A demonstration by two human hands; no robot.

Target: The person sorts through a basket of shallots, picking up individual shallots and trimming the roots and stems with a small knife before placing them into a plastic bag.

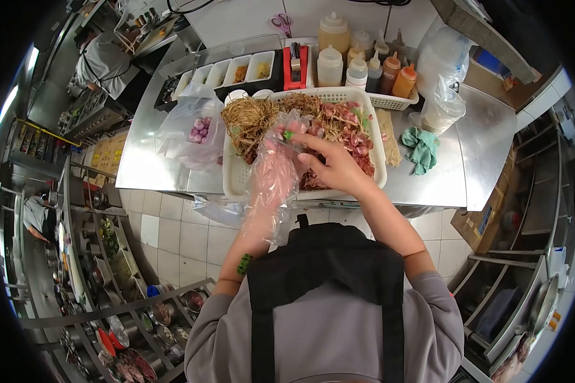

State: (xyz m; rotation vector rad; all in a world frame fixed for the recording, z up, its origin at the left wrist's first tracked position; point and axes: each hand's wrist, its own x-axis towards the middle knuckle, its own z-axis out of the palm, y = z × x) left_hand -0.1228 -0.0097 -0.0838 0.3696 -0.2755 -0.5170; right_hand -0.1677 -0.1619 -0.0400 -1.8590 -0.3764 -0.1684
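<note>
My left hand [278, 156] wears a loose clear plastic glove that reaches down the forearm. My bare right hand [332, 163] meets it at the fingertips, its thumb and fingers closed on the glove's finger end, where a small green piece [288, 135] shows. Both hands are over a white perforated basket [236, 177]. Dry brown roots [246, 121] fill its left side, and reddish onion skins [358, 140] lie on the right. The crinkled plastic hides how my left fingers are bent and whether they hold anything.
A plastic bag with small purple shallots [200, 130] lies left of the basket. Behind stand seasoning trays [241, 69], a red-framed device [295, 66] and sauce bottles [329, 66]. A green cloth [420, 149] is at right. Two other people [108, 67] work at far left.
</note>
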